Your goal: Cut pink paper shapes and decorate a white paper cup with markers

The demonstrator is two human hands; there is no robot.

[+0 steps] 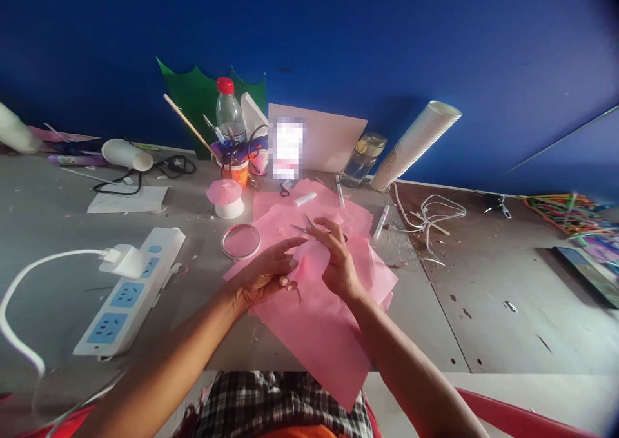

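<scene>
A small folded piece of pink paper (313, 262) is between my two hands, above larger pink sheets (333, 341) on the table. My left hand (271, 271) pinches its left edge between thumb and fingers. My right hand (338, 257) grips its right side, fingers curled over the top. Just beyond the right fingertips, scissors (300, 229) show slightly parted blades; their handles are mostly hidden behind that hand. A glue-stick-like white tube (305, 199) lies on the sheets. Left of them are a silvery ring (240, 241) and a white paper cup (229, 207) topped with pink paper.
A power strip (128, 296) with a plugged-in white charger is at left. Along the blue wall stand a red-capped bottle (228, 110), a lit, blurred screen (287, 148), a glass bottle (363, 160) and stacked paper cups (416, 142). A white cable (430, 212) and phone (585, 275) lie right.
</scene>
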